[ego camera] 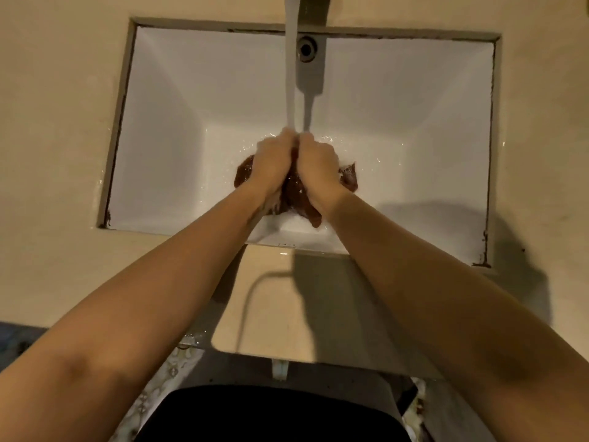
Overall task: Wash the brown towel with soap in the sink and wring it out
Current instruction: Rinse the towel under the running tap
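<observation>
Water hits left hand and right hand, both grips clenching soggy bunched brown towel.

Beige countertop frames recessed white sink; brown towel bunched low in basin; droplets on counter's front edge.

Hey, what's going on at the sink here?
A person is washing a brown towel in a white sink. The left hand and right hand grip the bunched, wet towel side by side, low in the basin. A stream of water falls onto the knuckles. No soap is in view, and whether this is scrubbing or wringing can't be told.
</observation>
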